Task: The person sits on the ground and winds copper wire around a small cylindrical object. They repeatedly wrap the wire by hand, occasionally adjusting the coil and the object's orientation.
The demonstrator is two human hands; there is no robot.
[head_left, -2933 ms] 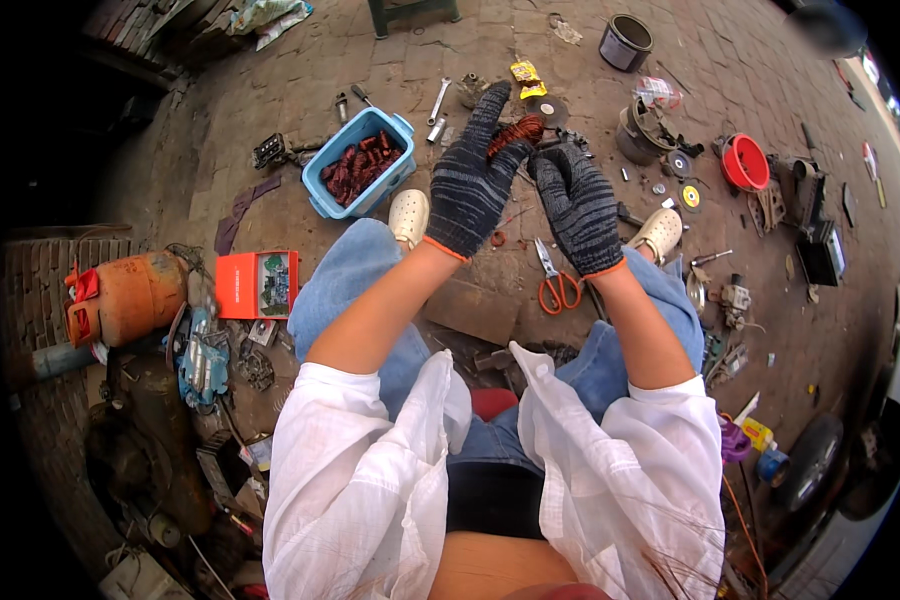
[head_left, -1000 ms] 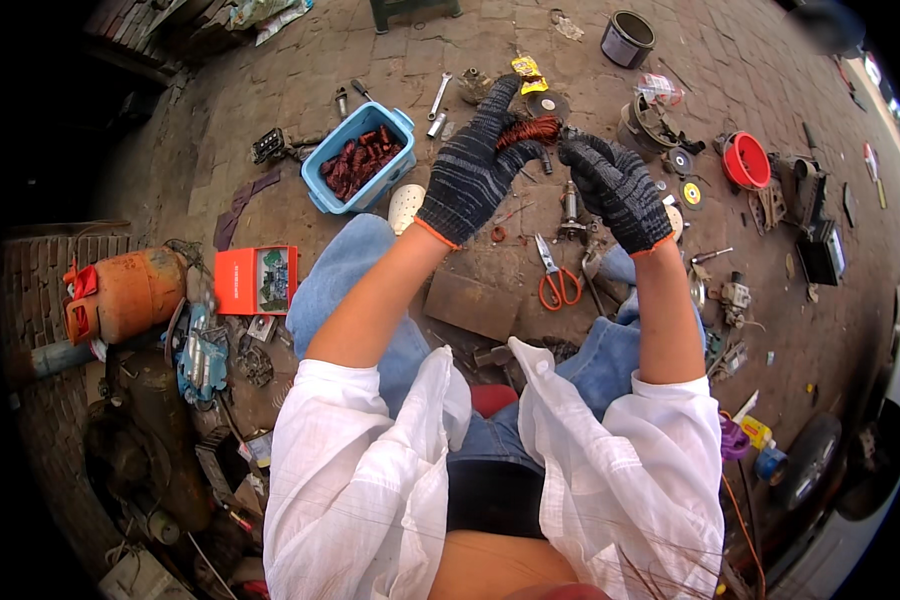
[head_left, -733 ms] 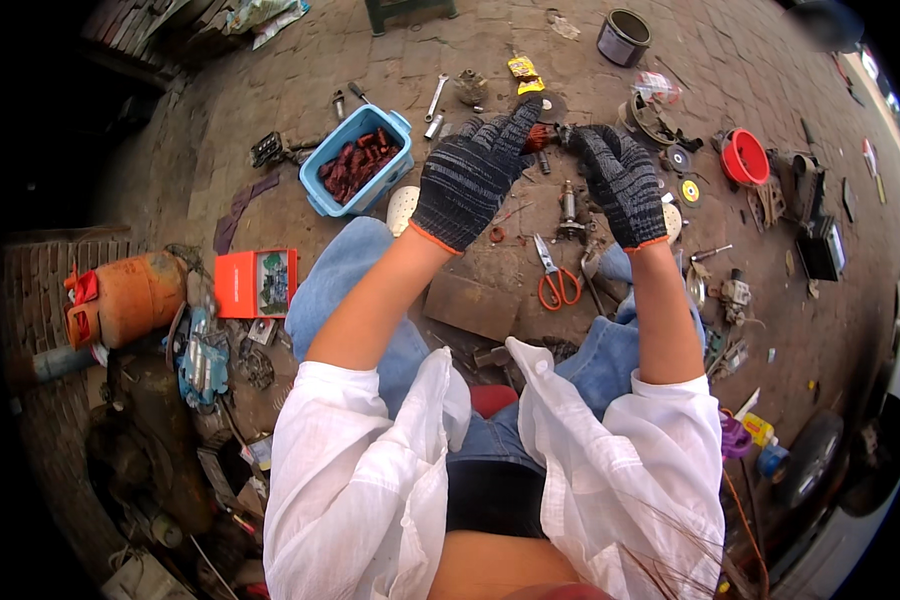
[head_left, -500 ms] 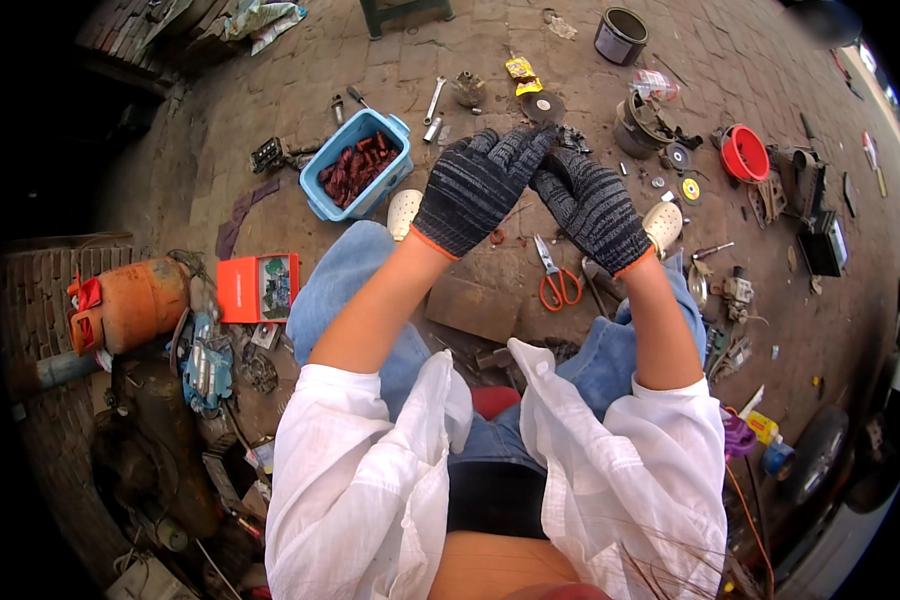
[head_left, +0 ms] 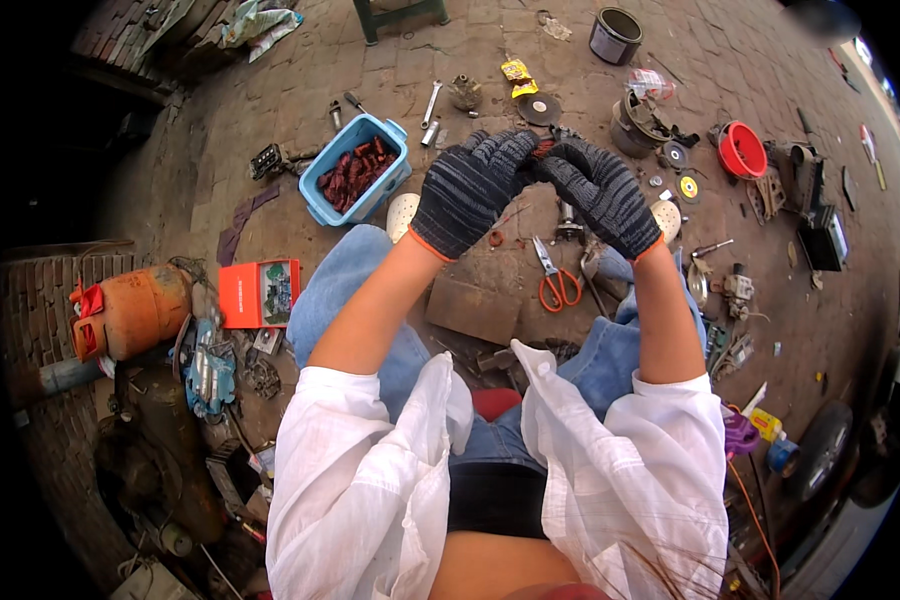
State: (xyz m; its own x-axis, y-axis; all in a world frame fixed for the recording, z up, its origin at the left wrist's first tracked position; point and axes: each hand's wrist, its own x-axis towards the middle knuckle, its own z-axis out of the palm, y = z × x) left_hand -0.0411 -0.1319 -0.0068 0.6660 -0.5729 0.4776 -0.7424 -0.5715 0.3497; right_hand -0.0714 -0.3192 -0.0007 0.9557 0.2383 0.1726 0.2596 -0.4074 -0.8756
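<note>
Dark striped knit gloves with orange cuffs cover both of my hands, which meet in front of me above the brick ground. Between the fingertips shows a sliver of a small reddish-brown piece [head_left: 543,148]; the gloves hide most of it. My left hand [head_left: 477,192] is closed on its left side, my right hand [head_left: 604,195] on its right, fingers bent inward. Left of the hands stands a blue plastic basin [head_left: 395,128] with dark red-brown pieces [head_left: 355,175] inside. Orange-handled scissors [head_left: 557,280] lie below the right hand, near a metal part [head_left: 568,222].
Beyond the hands lie a cutting disc [head_left: 539,109], a yellow packet [head_left: 519,77] and a wrench [head_left: 431,105]. A dark bucket [head_left: 635,128] and a red bowl [head_left: 742,152] stand to the right. An orange gas cylinder [head_left: 140,305] and a red box [head_left: 240,297] are at left.
My hands have turned and the fingers curled further inward, with a reddish-brown bit now showing between them. The right hand has moved slightly right, uncovering a metal part beneath.
</note>
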